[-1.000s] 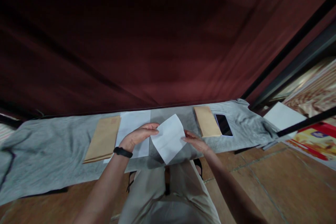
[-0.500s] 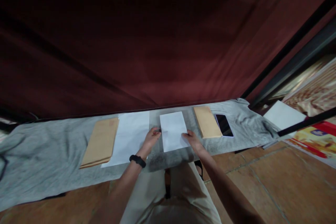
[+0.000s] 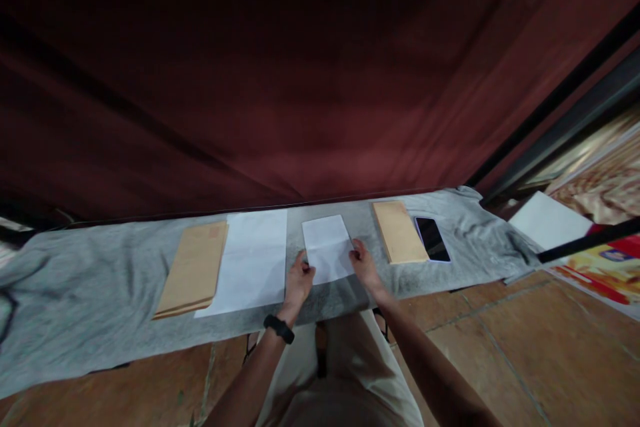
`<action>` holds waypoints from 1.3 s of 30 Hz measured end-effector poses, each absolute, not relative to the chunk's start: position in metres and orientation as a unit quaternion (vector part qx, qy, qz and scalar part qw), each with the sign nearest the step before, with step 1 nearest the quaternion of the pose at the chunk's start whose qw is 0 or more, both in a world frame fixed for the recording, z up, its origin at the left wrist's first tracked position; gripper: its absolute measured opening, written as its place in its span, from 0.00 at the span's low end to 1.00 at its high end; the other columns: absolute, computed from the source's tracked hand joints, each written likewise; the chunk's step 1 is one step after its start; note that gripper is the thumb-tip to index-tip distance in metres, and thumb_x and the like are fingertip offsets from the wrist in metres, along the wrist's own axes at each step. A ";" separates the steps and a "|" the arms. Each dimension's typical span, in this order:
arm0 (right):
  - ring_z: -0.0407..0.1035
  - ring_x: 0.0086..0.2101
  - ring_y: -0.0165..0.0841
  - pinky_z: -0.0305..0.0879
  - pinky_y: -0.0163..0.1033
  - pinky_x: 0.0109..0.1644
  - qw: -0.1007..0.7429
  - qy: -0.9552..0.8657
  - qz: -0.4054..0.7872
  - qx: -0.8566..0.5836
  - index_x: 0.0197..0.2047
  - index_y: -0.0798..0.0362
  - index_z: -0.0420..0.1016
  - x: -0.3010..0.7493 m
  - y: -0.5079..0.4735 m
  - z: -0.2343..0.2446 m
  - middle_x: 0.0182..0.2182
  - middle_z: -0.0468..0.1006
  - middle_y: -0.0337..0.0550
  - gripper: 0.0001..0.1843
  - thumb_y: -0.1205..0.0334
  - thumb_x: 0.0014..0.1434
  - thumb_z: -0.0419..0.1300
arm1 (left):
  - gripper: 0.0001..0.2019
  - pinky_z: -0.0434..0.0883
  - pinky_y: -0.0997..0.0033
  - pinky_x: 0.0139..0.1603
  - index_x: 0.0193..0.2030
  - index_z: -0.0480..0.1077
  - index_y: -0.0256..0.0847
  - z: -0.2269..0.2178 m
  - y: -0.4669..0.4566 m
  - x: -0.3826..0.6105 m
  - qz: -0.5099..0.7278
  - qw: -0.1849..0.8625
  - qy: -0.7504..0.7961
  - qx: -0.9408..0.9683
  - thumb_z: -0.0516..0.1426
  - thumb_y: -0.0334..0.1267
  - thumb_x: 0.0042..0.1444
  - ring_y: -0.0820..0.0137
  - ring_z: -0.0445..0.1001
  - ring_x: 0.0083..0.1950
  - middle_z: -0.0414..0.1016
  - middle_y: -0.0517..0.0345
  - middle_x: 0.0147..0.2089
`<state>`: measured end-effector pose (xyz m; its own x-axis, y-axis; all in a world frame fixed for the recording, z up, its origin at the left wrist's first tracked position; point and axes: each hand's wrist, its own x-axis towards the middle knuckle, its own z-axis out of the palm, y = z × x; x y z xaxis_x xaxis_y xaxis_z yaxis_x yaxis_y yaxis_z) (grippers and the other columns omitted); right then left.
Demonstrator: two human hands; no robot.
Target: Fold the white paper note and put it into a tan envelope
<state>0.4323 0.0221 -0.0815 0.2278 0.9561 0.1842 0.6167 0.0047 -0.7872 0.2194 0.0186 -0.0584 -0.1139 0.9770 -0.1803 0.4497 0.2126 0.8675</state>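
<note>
A small white sheet of paper (image 3: 327, 247) is between the left hand (image 3: 300, 279) and the right hand (image 3: 364, 265), over the grey cloth (image 3: 120, 280), fingers curled at its side edges (whether either pinches it, I cannot tell). A smartphone (image 3: 433, 239) lies farther right.

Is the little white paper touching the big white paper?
Apart. The head view shows a strip of grey cloth between the little white paper and the big white paper.
</note>
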 end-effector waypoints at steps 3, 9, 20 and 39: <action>0.75 0.47 0.41 0.73 0.46 0.52 0.378 -0.615 0.131 -0.680 0.59 0.53 0.71 0.435 0.013 -0.080 0.48 0.79 0.53 0.23 0.68 0.63 0.50 | 0.24 0.69 0.73 0.34 0.56 0.73 0.40 -0.057 0.017 0.220 0.340 0.404 0.660 0.534 0.60 0.29 0.50 0.72 0.72 0.29 0.73 0.64 0.30; 0.68 0.58 0.37 0.66 0.48 0.65 0.341 -0.751 0.121 -0.553 0.56 0.49 0.77 0.428 0.009 -0.067 0.57 0.77 0.46 0.21 0.70 0.66 0.51 | 0.20 0.70 0.73 0.32 0.52 0.76 0.40 -0.056 0.017 0.213 0.339 0.412 0.655 0.535 0.59 0.29 0.51 0.74 0.69 0.27 0.72 0.65 0.28; 0.64 0.64 0.40 0.60 0.52 0.69 0.204 -0.845 0.119 -0.479 0.62 0.50 0.74 0.390 0.048 -0.052 0.63 0.72 0.49 0.20 0.67 0.68 0.55 | 0.20 0.68 0.73 0.33 0.52 0.77 0.37 -0.061 0.018 0.209 0.325 0.408 0.656 0.545 0.56 0.26 0.52 0.72 0.71 0.28 0.73 0.62 0.28; 0.63 0.65 0.42 0.61 0.55 0.69 0.247 -0.800 0.085 -0.540 0.65 0.54 0.70 0.395 -0.026 -0.069 0.64 0.70 0.52 0.23 0.66 0.70 0.51 | 0.15 0.74 0.67 0.42 0.49 0.77 0.39 -0.054 0.008 0.218 0.337 0.358 0.675 0.550 0.57 0.26 0.57 0.69 0.78 0.35 0.79 0.57 0.35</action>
<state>0.3948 -0.0259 -0.0688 -0.2954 0.9059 0.3033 0.8220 0.4028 -0.4026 0.2179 0.0085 -0.0542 -0.1381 0.9839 -0.1131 0.5008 0.1679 0.8491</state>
